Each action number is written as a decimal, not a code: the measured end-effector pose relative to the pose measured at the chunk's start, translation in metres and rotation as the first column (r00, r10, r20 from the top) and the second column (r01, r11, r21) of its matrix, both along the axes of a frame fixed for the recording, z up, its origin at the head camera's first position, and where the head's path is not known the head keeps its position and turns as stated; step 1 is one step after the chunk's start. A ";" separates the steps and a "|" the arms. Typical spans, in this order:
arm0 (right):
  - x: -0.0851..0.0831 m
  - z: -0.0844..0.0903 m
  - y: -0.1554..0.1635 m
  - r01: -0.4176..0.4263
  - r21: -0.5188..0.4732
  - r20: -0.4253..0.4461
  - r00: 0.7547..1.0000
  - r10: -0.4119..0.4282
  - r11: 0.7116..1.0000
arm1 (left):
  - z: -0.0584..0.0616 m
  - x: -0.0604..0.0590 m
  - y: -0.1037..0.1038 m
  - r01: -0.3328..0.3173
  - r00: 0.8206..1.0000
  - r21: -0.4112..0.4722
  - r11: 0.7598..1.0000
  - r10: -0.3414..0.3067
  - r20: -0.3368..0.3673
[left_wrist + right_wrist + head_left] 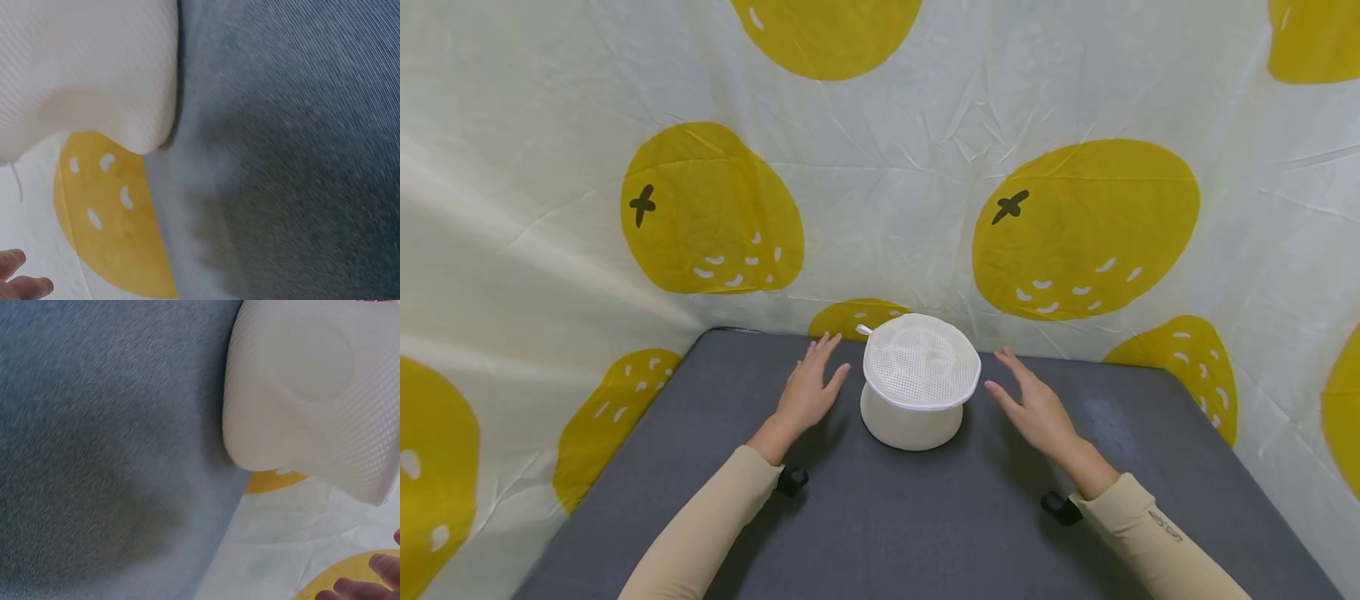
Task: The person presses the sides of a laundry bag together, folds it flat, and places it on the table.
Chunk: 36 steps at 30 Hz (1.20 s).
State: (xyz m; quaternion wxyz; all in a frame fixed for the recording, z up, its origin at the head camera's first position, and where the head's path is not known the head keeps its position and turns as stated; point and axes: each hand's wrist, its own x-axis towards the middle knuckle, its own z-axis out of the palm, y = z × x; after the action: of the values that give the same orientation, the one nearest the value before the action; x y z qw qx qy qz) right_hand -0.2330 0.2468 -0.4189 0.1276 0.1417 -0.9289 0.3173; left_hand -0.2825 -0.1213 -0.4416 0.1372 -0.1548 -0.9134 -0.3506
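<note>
A round white mesh laundry bag [921,362] stands on the dark grey table in the head view, its flat netted top edged with white piping and a small loop at the upper left. My left hand [808,385] hovers to its left with fingers extended, not touching it. On the other side, my right hand [1036,407] is likewise held apart from the bag, thumb and fingers spread. The bag's side [94,62] fills a corner of the left wrist view. In the right wrist view its textured wall [312,394] narrows in the middle; fingertips [359,589] show below.
The grey table [895,533] reaches back to a pale cloth backdrop [880,225] printed with large yellow fruit. Black wrist devices [1062,507] sit under both sleeve cuffs.
</note>
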 end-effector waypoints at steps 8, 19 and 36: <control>0.002 0.004 -0.006 -0.011 -0.088 0.036 0.999 0.014 0.996 | 0.003 0.004 0.009 0.050 0.998 0.107 0.993 -0.054 0.036; 0.003 0.011 -0.011 0.010 -0.228 0.161 0.987 0.028 0.974 | 0.009 0.008 0.020 0.024 0.986 0.415 0.910 -0.089 0.138; 0.000 0.020 -0.018 0.008 -0.505 0.275 0.949 0.152 0.863 | 0.020 0.017 0.030 -0.005 0.968 0.583 0.812 -0.142 0.206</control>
State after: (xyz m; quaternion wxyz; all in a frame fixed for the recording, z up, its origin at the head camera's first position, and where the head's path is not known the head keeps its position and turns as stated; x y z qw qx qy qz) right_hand -0.2333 0.2289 -0.3985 0.0027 0.0880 -0.8174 0.5694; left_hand -0.2654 -0.0916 -0.4217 0.0536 -0.0950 -0.7668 -0.6325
